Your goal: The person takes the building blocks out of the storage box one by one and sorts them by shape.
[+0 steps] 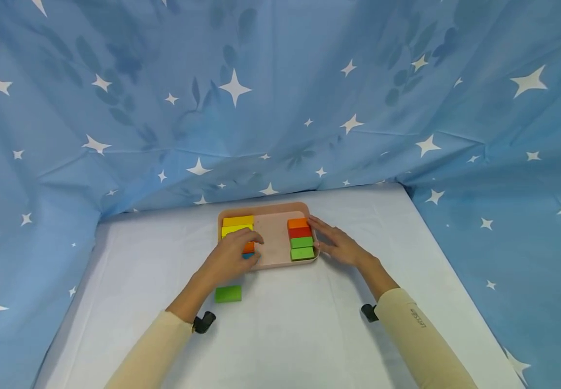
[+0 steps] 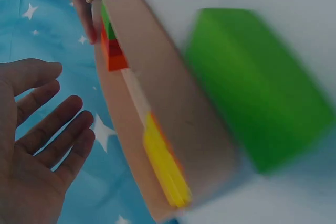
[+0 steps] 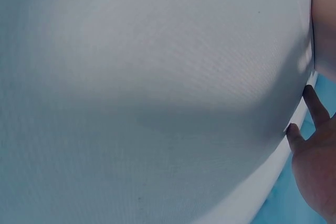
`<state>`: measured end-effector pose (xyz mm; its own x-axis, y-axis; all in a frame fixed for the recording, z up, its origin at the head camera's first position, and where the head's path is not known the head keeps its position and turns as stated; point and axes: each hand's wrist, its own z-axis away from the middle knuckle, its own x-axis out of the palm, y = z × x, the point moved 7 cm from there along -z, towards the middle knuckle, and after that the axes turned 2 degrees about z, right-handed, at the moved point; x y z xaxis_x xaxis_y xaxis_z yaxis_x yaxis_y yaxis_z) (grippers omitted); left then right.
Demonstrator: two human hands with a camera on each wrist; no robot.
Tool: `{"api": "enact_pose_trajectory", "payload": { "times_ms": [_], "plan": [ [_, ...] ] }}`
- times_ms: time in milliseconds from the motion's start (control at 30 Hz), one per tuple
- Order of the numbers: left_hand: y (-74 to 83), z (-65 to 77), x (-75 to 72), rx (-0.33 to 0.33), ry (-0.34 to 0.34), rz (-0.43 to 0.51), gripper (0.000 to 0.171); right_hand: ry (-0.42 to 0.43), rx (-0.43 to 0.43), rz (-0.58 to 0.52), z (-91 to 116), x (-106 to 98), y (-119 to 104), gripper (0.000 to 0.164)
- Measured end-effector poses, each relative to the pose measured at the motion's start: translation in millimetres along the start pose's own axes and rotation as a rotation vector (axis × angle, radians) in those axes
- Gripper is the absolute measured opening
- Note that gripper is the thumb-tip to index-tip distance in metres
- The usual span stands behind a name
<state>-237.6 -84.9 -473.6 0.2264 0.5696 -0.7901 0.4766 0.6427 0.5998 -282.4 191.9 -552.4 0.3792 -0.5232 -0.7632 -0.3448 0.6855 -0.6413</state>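
Held left hand above the tray at its nine o'clock end, with fingers parted, loosely bent and gripping nothing. Showed, from the left wrist, thumb well apart from the fingers, and a gap between them and the tray. Covered, partly, a row of blocks at that end: gold and yellow toward ten o'clock, orange and blue toward eight, just beside the fingers.

Set right hand at the tray's three o'clock side, with fingers spread, nearly straight and curled round nothing. Reached the rim with fingertips between two and three o'clock. Could not tell any contact with the blocks there. Ran those blocks in a second row inside the tray, from two o'clock down to four: orange, red, then two green.

Left a loose green block outside the tray at seven o'clock, lying on the white cloth, near the left wrist. Hung a blue curtain at twelve o'clock, beyond the tray.
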Motion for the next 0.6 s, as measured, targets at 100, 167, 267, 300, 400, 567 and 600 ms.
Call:
{"api": "enact_pose_trajectory", "payload": {
  "times_ms": [100, 167, 267, 300, 400, 567, 600],
  "plan": [
    [6.7, -37.7, 13.0, 0.035, -0.088, 0.012, 0.025, 0.0, 0.001, -0.001, 1, -1, 0, 0.068],
    [8.9, -60.1, 22.0, 0.058, -0.141, -0.006, 0.027, 0.001, -0.006, 0.0, 0, 0, 0, 0.068],
    [6.8, -86.9, 35.7, 0.054, -0.201, -0.047, 0.034, 0.002, -0.023, -0.002, -2, 1, -1, 0.067],
    [5.8, -94.3, 40.3, 0.051, -0.219, -0.063, 0.037, 0.001, -0.024, -0.002, -2, 1, 0, 0.067],
    [2.4, -111.0, 53.7, 0.051, -0.263, -0.091, 0.045, -0.004, -0.019, -0.002, -1, 2, 1, 0.067],
    [0.1, -126.7, 71.2, 0.061, -0.322, -0.112, 0.054, -0.007, 0.002, 0.019, 2, 0, 5, 0.068],
    [0.2, -128.9, 73.3, 0.058, -0.33, -0.117, 0.056, -0.005, 0.003, 0.025, 3, -1, 6, 0.068]
  ]
}}
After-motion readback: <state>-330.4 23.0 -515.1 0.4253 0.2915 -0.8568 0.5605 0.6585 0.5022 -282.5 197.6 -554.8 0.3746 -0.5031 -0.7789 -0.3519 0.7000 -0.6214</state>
